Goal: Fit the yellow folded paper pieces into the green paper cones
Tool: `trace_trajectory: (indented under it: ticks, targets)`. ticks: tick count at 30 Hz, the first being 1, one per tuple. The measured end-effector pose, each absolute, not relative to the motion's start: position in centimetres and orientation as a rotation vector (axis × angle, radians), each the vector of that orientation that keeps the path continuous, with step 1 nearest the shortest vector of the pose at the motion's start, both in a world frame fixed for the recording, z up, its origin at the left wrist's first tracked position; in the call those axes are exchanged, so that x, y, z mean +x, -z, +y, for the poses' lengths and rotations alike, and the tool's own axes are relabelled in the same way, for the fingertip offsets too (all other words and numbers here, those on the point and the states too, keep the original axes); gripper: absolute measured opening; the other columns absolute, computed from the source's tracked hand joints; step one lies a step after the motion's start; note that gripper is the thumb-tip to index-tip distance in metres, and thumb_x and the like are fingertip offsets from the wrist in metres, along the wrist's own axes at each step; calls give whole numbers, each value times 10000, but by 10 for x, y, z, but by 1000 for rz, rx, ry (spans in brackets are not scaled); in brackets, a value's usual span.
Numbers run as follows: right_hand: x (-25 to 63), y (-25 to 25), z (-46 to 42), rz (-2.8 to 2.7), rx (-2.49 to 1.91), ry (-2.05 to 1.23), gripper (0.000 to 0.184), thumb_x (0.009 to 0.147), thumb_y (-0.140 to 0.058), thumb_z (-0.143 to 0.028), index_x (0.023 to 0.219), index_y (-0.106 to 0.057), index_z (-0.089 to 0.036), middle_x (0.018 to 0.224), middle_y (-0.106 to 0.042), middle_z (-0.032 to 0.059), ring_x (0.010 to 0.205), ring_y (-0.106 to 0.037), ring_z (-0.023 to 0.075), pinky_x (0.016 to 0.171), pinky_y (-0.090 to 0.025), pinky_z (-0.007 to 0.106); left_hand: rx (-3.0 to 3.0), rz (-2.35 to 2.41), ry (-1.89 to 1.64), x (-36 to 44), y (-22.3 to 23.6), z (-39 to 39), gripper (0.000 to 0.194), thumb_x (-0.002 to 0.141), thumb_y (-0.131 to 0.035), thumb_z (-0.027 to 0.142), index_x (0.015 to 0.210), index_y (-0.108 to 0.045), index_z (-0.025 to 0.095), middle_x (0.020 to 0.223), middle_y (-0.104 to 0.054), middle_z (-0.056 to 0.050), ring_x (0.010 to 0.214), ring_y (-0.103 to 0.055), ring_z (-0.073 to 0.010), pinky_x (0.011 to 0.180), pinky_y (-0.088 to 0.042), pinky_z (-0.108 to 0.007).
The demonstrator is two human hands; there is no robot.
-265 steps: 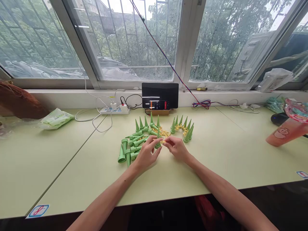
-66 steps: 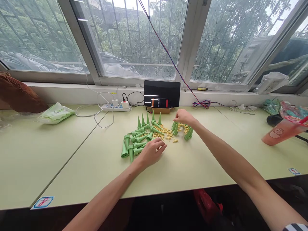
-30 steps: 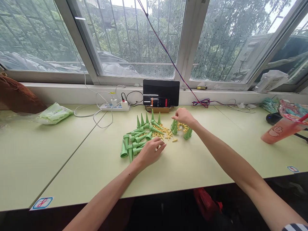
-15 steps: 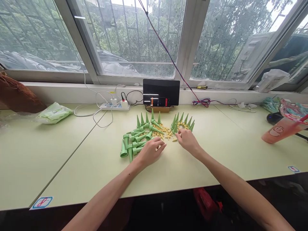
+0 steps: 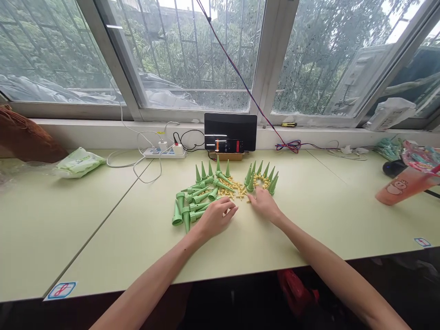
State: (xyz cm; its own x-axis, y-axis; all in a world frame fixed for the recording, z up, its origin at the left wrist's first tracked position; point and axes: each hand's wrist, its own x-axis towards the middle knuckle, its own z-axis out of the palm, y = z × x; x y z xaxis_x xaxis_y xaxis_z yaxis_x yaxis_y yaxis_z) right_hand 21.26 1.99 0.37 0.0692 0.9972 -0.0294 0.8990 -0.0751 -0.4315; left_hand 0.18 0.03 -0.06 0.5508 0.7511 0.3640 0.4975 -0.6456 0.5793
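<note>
My left hand [image 5: 219, 214] rests on the table with fingers loosely curled and apart, nothing seen in it. It lies right beside a pile of green plastic cone spikes [image 5: 197, 198], many on their sides. Several green cones [image 5: 211, 169] stand upright behind the pile. Small yellow plastic pegs [image 5: 237, 185] are heaped to the right of it. My right hand [image 5: 264, 205] is low over the table, thumb apart from the fingers, just in front of an upright green cone [image 5: 250, 184]. A yellow peg shows partly by its thumb. More upright cones [image 5: 271, 175] curve round yellow pegs [image 5: 261, 181].
Behind the cones a phone [image 5: 227, 145] leans on a black tablet-like panel [image 5: 230, 123]. A power strip [image 5: 165, 153] with white cables stands at back left, near a wipes pack [image 5: 79, 162]. At right is a tilted drink cup [image 5: 395, 188].
An upright cone was between my hands 8.8 s ago; my right hand then was at the right-hand cone group. It has since drawn back toward me, over the yellow peg. My left hand stays put.
</note>
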Motion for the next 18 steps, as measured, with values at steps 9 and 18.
trace_trajectory:
  ticks: [9, 18]
  targets:
    - [213, -6, 22, -1891, -2020, -506, 286, 982, -485, -307, 1179, -535, -105, 1080, -684, 182, 1046, -652, 302, 841, -478, 345, 2386, 1009, -844, 2, 1, 0, 319, 1000, -441, 330, 801, -638, 176, 816, -580, -25, 675, -505, -123, 640, -410, -272]
    - [211, -5, 20, -1902, -2037, -478, 302, 983, -476, -315, 1195, -541, -110, 1058, -689, 178, 1022, -663, 299, 812, -482, 335, 2380, 1012, -849, 2, -1, -1, 322, 997, -447, 332, 794, -645, 181, 811, -589, -29, 667, -514, -127, 632, -414, -271]
